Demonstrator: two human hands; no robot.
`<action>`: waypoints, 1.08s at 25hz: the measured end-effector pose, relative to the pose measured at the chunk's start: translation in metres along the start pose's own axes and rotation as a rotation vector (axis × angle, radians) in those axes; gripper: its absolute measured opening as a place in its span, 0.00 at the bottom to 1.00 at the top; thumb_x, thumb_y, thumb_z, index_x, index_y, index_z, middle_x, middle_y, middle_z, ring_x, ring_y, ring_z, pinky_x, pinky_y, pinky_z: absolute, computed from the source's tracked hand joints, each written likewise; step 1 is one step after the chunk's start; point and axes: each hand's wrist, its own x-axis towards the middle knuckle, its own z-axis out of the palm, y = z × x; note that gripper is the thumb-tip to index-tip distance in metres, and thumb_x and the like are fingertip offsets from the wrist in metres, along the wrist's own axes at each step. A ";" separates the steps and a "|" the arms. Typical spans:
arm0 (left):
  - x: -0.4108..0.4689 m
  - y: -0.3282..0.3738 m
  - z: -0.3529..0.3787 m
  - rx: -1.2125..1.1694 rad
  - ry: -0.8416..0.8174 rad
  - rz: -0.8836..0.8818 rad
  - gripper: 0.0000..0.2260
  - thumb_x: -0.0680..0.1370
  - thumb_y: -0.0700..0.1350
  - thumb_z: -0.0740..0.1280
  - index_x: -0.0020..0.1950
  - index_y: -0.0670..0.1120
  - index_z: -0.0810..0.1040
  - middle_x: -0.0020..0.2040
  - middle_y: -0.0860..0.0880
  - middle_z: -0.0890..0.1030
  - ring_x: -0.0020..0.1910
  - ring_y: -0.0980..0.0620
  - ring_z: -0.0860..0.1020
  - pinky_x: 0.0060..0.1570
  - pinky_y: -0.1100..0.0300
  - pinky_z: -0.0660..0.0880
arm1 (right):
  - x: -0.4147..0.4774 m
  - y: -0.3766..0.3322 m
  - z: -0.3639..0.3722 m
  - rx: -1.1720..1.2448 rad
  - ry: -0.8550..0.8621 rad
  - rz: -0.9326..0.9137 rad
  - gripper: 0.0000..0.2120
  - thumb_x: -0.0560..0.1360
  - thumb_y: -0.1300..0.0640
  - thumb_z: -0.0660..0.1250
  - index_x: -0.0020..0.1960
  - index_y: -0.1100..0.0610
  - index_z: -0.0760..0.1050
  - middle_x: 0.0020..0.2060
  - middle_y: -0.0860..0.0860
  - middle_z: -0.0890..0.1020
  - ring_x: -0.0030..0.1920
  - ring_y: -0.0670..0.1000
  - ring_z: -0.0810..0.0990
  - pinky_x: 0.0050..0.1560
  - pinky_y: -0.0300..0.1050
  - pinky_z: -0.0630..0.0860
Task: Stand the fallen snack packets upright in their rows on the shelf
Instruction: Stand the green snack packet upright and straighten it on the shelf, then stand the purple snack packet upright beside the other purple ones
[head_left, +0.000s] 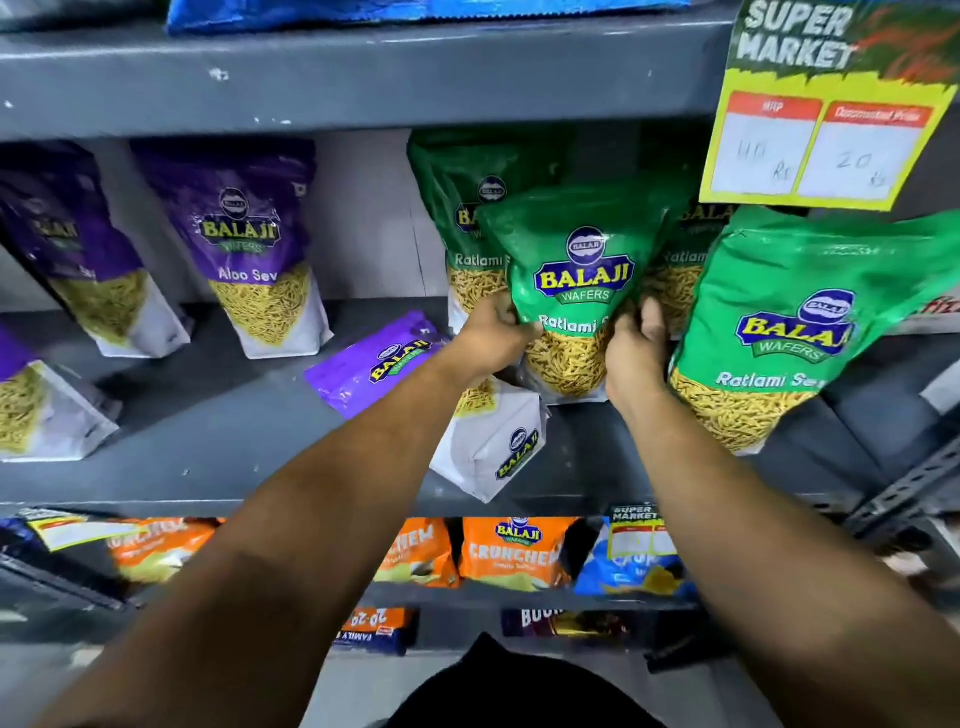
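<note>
A green Ratlami Sev packet (576, 270) stands upright on the grey shelf (234, 441), held at both lower sides. My left hand (493, 338) grips its left edge and my right hand (636, 353) grips its right edge. Two more green packets (467, 208) stand behind it, partly hidden. Another green packet (795, 332) stands upright at the right front. A purple Aloo Sev packet (384, 358) lies fallen on the shelf under my left forearm, its white base (493, 447) pointing toward the shelf's front edge.
Upright purple packets (249, 244) stand in rows at the left. A yellow price sign (826, 109) hangs from the shelf above at the right. Orange Crunchem packets (514, 551) and a blue packet (628, 566) fill the lower shelf.
</note>
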 end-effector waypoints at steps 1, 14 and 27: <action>0.002 0.001 -0.002 0.030 0.004 -0.004 0.14 0.75 0.34 0.67 0.60 0.39 0.74 0.58 0.41 0.81 0.55 0.43 0.79 0.55 0.52 0.75 | 0.001 0.001 0.001 -0.012 -0.001 0.008 0.24 0.73 0.50 0.56 0.70 0.48 0.65 0.70 0.51 0.71 0.67 0.54 0.71 0.68 0.56 0.68; -0.072 -0.013 -0.067 -0.209 0.590 0.003 0.11 0.76 0.37 0.66 0.58 0.39 0.76 0.43 0.51 0.79 0.41 0.56 0.76 0.40 0.72 0.74 | -0.122 0.010 -0.015 -0.260 -0.095 -0.504 0.13 0.75 0.52 0.62 0.58 0.54 0.75 0.52 0.50 0.76 0.53 0.43 0.73 0.54 0.29 0.67; -0.128 -0.073 -0.071 -0.462 0.475 -0.550 0.22 0.76 0.54 0.66 0.61 0.39 0.71 0.56 0.39 0.79 0.49 0.40 0.81 0.46 0.52 0.77 | -0.100 -0.001 0.008 -0.665 -0.461 -0.248 0.19 0.76 0.46 0.59 0.32 0.58 0.71 0.27 0.52 0.73 0.33 0.55 0.71 0.35 0.51 0.66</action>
